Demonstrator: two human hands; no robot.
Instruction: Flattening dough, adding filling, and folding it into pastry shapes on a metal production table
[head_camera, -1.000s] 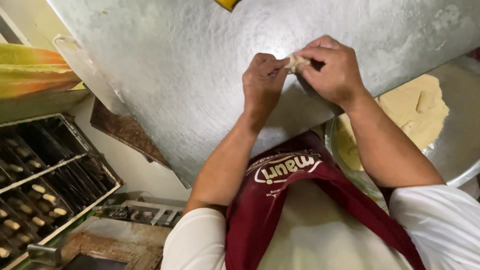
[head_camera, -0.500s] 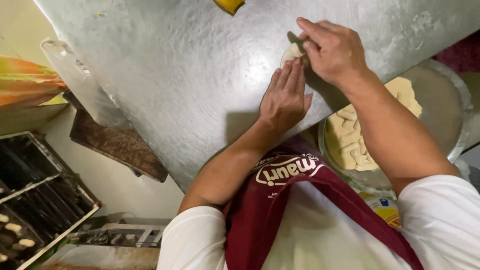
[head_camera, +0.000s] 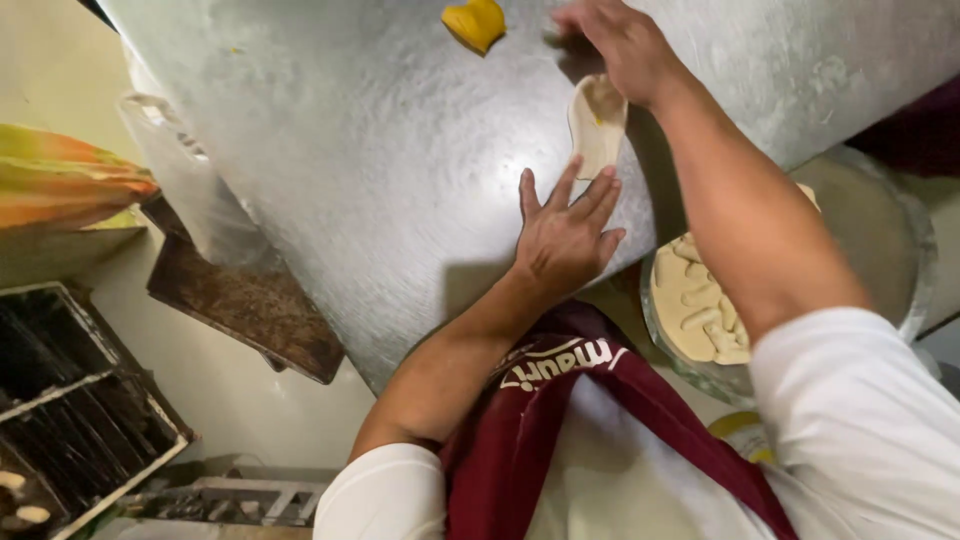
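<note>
Our left hand (head_camera: 562, 232) lies flat and released on the metal worktable (head_camera: 330, 170), fingers spread, its fingertips touching the near end of a flattened piece of pale dough (head_camera: 597, 122). The dough sits at about one o'clock from that hand, stretched into a long oval with a dab of yellowish filling showing at its far end. Our right hand (head_camera: 615, 45) rests at the dough's twelve o'clock end, fingers bent over the edge; we cannot tell whether it pinches the dough or only presses on it.

We judge the dough soft, light and easily torn, likely to stick to the steel and to sag if lifted by one end. It is best taken under its rim with flat fingers or folded where it lies.

At eleven o'clock from the dough sits a yellow lump (head_camera: 476, 22), apart from both hands. At four o'clock, beside our right forearm, a round metal basin (head_camera: 905, 250) holds a mass of cut dough pieces (head_camera: 695, 310). At far lower left, a dark baking tray (head_camera: 80, 420) with long moulds carries a few pale pieces.
</note>
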